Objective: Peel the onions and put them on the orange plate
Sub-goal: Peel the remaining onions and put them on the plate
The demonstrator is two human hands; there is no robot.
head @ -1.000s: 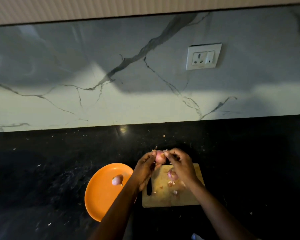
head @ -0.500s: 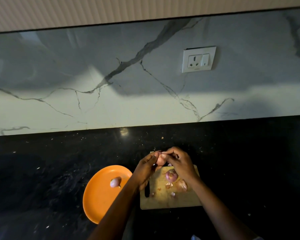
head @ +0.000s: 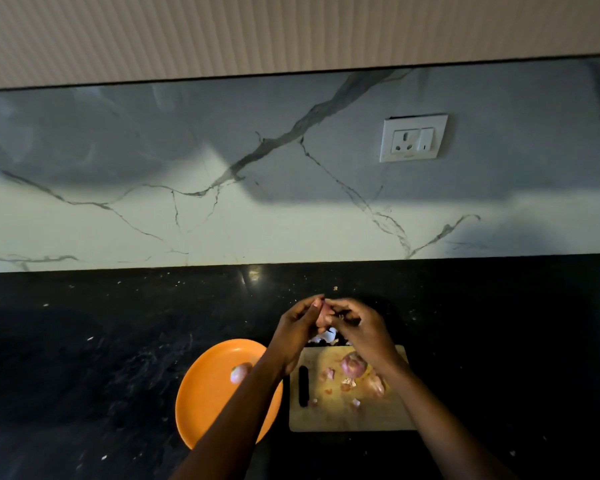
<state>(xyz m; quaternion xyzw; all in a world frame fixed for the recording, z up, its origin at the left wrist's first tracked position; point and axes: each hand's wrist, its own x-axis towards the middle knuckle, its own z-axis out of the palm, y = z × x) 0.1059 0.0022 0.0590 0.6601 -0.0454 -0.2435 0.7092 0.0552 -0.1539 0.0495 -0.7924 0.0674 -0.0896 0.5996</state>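
My left hand and my right hand meet above the far edge of the wooden cutting board, both pinching a small pink onion between their fingertips. Most of that onion is hidden by my fingers. A second, unpeeled onion lies on the board under my right wrist, among bits of skin. The orange plate sits to the left of the board with one peeled onion on it. My left forearm crosses the plate's right side.
A dark knife handle lies along the board's left edge. Loose peel sits on the black countertop just beyond the board. Behind rises a marble backsplash with a wall socket.
The view has tilted, so hands, plate and board sit lower in frame. Both hands stay on the onion, and my right fingers have closed further over it.
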